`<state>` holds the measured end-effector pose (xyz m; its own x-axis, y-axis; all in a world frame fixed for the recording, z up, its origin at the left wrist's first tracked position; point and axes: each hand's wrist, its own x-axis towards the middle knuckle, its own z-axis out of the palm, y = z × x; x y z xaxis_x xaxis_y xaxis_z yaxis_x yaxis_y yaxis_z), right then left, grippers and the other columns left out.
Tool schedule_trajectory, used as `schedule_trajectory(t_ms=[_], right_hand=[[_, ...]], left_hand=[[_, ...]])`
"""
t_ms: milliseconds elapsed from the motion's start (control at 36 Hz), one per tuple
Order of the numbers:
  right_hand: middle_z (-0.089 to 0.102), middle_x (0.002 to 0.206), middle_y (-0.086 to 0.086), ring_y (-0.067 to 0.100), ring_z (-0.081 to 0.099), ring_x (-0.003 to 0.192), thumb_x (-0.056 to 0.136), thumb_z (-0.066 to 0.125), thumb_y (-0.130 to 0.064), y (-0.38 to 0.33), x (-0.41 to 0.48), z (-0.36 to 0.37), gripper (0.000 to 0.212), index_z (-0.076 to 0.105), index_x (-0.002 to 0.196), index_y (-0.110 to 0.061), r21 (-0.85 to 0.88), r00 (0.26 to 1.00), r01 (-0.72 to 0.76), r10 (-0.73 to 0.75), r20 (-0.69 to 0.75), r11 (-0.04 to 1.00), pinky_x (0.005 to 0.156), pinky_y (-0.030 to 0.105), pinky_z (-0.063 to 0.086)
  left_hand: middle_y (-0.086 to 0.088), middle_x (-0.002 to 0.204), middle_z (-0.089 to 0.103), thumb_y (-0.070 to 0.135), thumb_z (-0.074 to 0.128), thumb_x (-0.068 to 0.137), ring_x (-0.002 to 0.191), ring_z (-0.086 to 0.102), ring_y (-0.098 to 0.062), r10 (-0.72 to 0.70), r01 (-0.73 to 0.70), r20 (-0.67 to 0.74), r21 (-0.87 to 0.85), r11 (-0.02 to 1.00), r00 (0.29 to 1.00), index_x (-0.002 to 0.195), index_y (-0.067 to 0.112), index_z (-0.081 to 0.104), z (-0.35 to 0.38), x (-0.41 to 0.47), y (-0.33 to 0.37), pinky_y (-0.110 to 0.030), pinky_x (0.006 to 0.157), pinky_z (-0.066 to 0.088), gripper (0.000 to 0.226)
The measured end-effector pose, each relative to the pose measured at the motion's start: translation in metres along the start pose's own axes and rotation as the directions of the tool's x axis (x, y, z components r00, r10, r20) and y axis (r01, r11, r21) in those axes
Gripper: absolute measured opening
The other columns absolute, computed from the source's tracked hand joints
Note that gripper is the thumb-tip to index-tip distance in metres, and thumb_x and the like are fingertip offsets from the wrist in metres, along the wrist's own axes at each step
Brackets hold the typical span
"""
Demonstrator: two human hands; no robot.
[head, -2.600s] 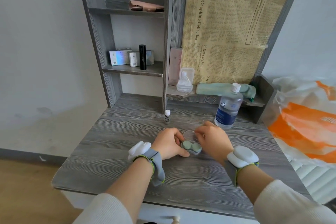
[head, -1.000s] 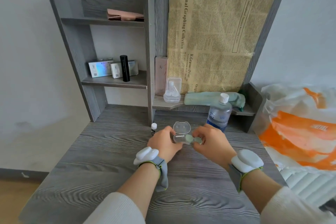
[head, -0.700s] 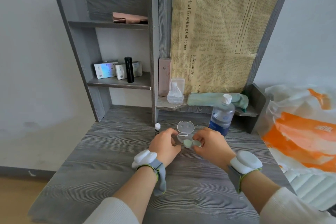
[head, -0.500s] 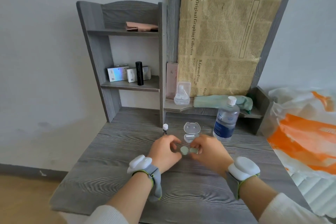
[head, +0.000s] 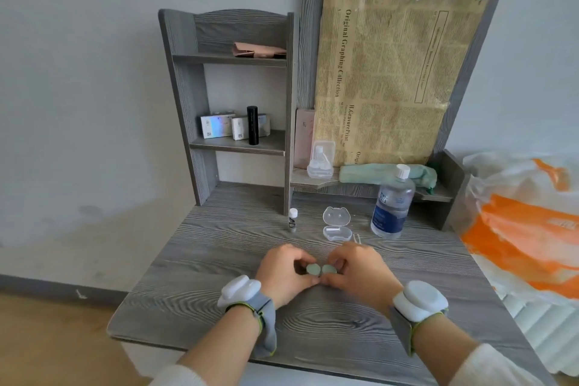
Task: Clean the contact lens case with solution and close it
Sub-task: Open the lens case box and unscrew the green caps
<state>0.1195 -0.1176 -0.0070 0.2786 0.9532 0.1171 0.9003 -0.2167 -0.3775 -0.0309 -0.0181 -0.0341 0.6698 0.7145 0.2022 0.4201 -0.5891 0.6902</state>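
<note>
The left hand [head: 283,273] and right hand [head: 360,273] are pinching the lens case [head: 319,269] between curled fingertips, low over the desk [head: 219,260]. It is looking light, stiff and slippery, so gripping its outer ends seems best.

Matt grey wood-grain counter [head: 219,247]; clear glossy plastic box [head: 336,224]; translucent plastic solution bottle [head: 393,204]; yellowed, creased newspaper sheet [head: 394,78].
</note>
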Motion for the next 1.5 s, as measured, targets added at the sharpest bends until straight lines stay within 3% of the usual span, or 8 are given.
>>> schedule_trajectory(t_ms=[250,472,583,722,944,1083,1389,1500], right_hand=[[0.061,0.101,0.001,0.021,0.058,0.094,0.082,0.064,-0.039,-0.004,0.006,0.002,0.028,0.065,0.099,-0.017,-0.104,0.998,0.04,-0.034,0.057,0.994,0.075,0.026,0.04],[0.057,0.11,0.005,0.022,0.055,0.104,0.088,0.056,-0.026,-0.01,0.003,-0.004,0.025,0.065,0.11,-0.017,-0.129,0.988,0.113,-0.097,0.12,0.985,0.086,0.029,0.041],[0.058,0.109,0.003,0.021,0.056,0.102,0.087,0.058,-0.021,-0.011,-0.001,-0.008,0.029,0.064,0.115,-0.023,-0.073,0.985,0.127,-0.118,0.126,0.989,0.089,0.032,0.045],[0.061,0.11,-0.001,0.017,0.057,0.099,0.074,0.072,-0.042,-0.011,-0.001,-0.009,0.055,0.055,0.122,-0.02,-0.086,0.995,0.056,-0.048,0.092,0.995,0.087,0.03,0.047],[0.063,0.108,-0.003,0.015,0.058,0.101,0.081,0.06,-0.014,-0.01,-0.002,-0.008,0.032,0.059,0.113,-0.019,-0.04,0.989,0.14,-0.137,0.059,0.989,0.087,0.027,0.047],[0.06,0.109,-0.004,0.014,0.055,0.101,0.078,0.069,-0.033,-0.014,-0.003,-0.011,0.05,0.051,0.124,-0.023,-0.055,0.991,0.112,-0.108,0.08,0.992,0.088,0.03,0.047],[0.061,0.107,-0.005,0.012,0.057,0.096,0.077,0.067,-0.03,-0.014,-0.001,-0.008,0.049,0.052,0.124,-0.025,-0.029,0.993,0.099,-0.097,0.066,0.995,0.085,0.026,0.047],[0.063,0.11,-0.004,0.013,0.058,0.1,0.081,0.059,-0.016,-0.013,-0.001,-0.007,0.041,0.054,0.121,-0.021,-0.032,0.99,0.116,-0.114,0.078,0.993,0.088,0.028,0.048]], left_hand=[[0.009,0.085,0.061,0.034,0.082,0.066,0.076,0.054,-0.006,0.007,-0.009,0.069,0.018,1.0,0.998,0.097,0.031,0.074,-0.004,0.005,-0.002,-0.023,0.075,0.045,0.033],[0.013,0.078,0.059,0.031,0.082,0.066,0.067,0.052,0.001,0.025,-0.023,0.08,-0.016,1.0,0.997,0.095,0.029,0.075,-0.006,0.005,-0.002,-0.007,0.063,0.036,0.03],[0.014,0.075,0.062,0.027,0.083,0.065,0.063,0.053,0.004,0.019,-0.013,0.089,-0.062,0.998,0.996,0.093,0.028,0.076,-0.007,0.005,0.0,-0.006,0.062,0.039,0.029],[0.015,0.072,0.065,0.025,0.084,0.064,0.057,0.054,0.013,0.005,0.006,0.1,-0.11,0.994,0.995,0.09,0.027,0.077,-0.007,0.004,-0.001,-0.003,0.058,0.039,0.027],[0.019,0.069,0.063,0.024,0.085,0.063,0.056,0.053,0.013,-0.019,0.037,0.125,-0.14,0.989,0.992,0.091,0.026,0.077,-0.007,0.006,-0.002,-0.002,0.057,0.039,0.029],[0.017,0.07,0.064,0.026,0.085,0.063,0.056,0.052,0.008,-0.033,0.048,0.113,-0.135,0.99,0.993,0.092,0.027,0.076,-0.006,0.005,-0.003,-0.004,0.059,0.038,0.03],[0.016,0.07,0.064,0.023,0.085,0.063,0.054,0.051,0.01,-0.043,0.061,0.11,-0.157,0.986,0.993,0.09,0.026,0.077,-0.005,0.004,-0.002,-0.006,0.06,0.039,0.028],[0.015,0.072,0.065,0.023,0.085,0.063,0.056,0.051,0.007,-0.038,0.055,0.108,-0.155,0.986,0.993,0.09,0.025,0.077,-0.006,0.003,-0.001,-0.006,0.061,0.04,0.028]])
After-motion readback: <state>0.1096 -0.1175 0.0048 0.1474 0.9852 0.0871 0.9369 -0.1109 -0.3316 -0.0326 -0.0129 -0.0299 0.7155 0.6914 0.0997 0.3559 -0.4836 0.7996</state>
